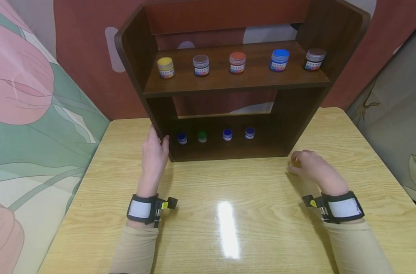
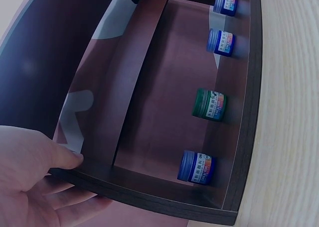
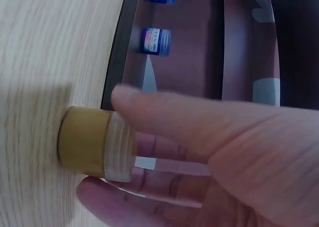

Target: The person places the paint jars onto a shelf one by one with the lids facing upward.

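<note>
A dark brown two-tier wooden shelf [image 1: 235, 86] stands on the table. My left hand [image 1: 154, 152] grips its left side panel; in the left wrist view the thumb [image 2: 67, 157] lies on the inner face and the fingers pass round the outside. By the shelf's lower right corner, my right hand [image 1: 312, 167] holds an ochre paint jar [image 3: 84, 140] with a clear lid. Its thumb is at one side of the lid and the fingers are at the other, with the jar close to the tabletop.
The upper tier carries a yellow jar [image 1: 165, 68], a black one [image 1: 201, 66], a red one [image 1: 237, 63], a blue one [image 1: 279, 61] and a dark one [image 1: 314, 60]. Below stand a green jar [image 1: 202, 137] and blue jars [image 1: 227, 135]. Patterned cloth [image 1: 91, 49] hangs behind the table [image 1: 194, 213].
</note>
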### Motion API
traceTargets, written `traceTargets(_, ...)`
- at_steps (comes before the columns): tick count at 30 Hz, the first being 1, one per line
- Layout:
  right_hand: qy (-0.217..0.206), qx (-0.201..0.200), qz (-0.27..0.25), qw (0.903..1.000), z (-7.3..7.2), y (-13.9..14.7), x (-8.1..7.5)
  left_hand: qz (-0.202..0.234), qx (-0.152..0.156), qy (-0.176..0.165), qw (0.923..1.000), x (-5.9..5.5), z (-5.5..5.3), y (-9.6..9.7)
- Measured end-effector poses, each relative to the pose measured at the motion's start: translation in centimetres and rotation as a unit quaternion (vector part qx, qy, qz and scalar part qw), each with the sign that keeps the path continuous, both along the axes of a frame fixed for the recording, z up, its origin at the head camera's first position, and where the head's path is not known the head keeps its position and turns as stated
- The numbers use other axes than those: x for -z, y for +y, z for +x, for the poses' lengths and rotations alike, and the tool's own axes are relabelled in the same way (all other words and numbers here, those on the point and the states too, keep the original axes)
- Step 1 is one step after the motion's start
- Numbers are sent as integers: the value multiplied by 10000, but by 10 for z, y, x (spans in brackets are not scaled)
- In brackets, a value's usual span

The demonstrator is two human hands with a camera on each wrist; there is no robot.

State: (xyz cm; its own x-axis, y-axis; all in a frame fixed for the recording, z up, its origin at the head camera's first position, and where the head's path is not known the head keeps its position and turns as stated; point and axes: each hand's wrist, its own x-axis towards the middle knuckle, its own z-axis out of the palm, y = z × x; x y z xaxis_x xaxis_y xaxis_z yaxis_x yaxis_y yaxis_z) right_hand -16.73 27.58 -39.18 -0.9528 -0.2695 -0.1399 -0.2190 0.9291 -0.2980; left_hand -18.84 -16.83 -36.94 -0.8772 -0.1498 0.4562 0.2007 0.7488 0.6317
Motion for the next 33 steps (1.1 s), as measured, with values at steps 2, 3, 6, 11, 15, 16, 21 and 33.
traceTargets(2,46,-9,14,10000,0,-1,0,1,8,-8,10000,0,0,0)
traceTargets(3,69,-27,21,10000,0,-1,0,2,10,-5,10000,0,0,0)
traceTargets(6,241,-139,-25,9996,2,0,-1,11,21,8,10000,0,0,0)
traceTargets(11,632,-403,-183,9970,4,0,-4,44,32,14,10000,-1,0,1)
traceTargets(15,925,-624,-337,9932,6,-3,-3,56,25,2,10000,-1,0,1)
traceTargets(16,1006,-697,-379,9918,6,-3,-3,56,21,-2,10000,-1,0,1)
traceTargets(21,1419,-1079,-586,9822,5,-4,1,63,5,-16,10000,-1,0,1)
traceTargets(33,1102,-1168,-687,9846,5,-9,4,29,5,-31,10000,-1,0,0)
